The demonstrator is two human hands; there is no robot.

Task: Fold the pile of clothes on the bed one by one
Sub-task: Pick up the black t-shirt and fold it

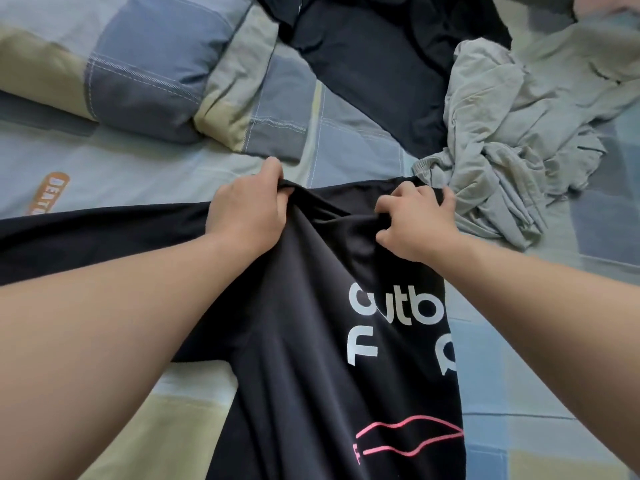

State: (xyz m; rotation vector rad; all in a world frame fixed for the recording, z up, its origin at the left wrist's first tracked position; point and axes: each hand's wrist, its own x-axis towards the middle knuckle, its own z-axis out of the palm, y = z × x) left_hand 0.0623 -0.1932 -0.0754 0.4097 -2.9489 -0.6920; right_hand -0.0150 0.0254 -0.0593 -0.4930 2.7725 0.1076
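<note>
Fingers (403, 194) of the right hand (415, 223) curl and pinch the top edge of the smooth black shirt with white letters and pink lines (304, 341). The left hand (247, 213) grips the same edge beside it, probably to pull it flat for folding. The shirt lies spread on the blue and green checked bed sheet (346, 133), near the person. A crumpled grey cloth heap (502, 150) lies just beside it.
</note>
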